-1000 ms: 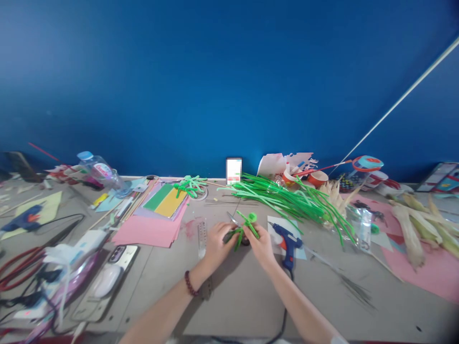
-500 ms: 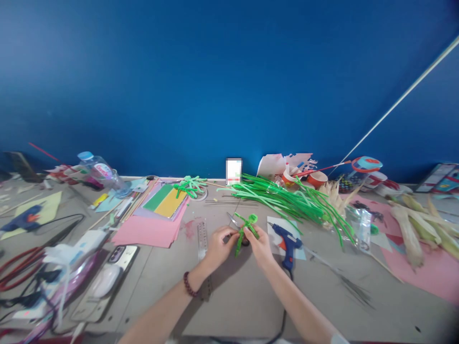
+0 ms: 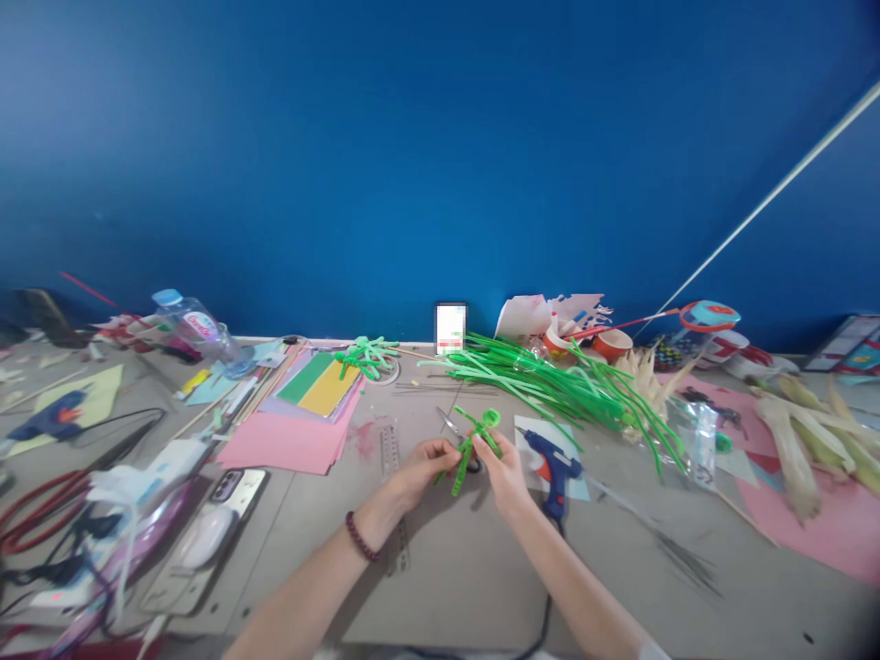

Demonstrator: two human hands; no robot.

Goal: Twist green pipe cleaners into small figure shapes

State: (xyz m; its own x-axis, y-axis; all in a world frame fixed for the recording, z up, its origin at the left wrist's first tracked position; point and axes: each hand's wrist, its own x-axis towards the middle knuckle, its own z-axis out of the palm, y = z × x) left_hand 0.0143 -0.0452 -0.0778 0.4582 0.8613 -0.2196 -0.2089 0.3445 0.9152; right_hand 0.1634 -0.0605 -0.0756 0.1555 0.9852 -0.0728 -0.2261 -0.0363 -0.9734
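Observation:
Between my hands is a small figure of bent green pipe cleaners (image 3: 462, 471), with a coiled loop at its top and strips branching out. My left hand (image 3: 424, 469) pinches one of its strips from the left. My right hand (image 3: 505, 472) grips the figure's right side with the thumb over it. Just behind the figure, a pair of scissors (image 3: 449, 422) lies on the table, its handles partly hidden. A clear ruler (image 3: 390, 449) lies left of my left hand, partly under the forearm. Right of my right hand rests a blue glue gun (image 3: 558, 472) on pale paper.
Long green pipe cleaners (image 3: 550, 385) are heaped at the back right. Coloured sheets (image 3: 292, 442) and a green pipe-cleaner bundle (image 3: 371, 356) lie back left. A phone (image 3: 206, 541) with a white mouse sits front left. Corn husks (image 3: 790, 458) lie far right; a lit screen (image 3: 451, 327) leans on the wall.
My left hand has shifted slightly down, and a green strip now shows at its fingertips. My right hand keeps its hold on the figure. The whole view has shifted slightly.

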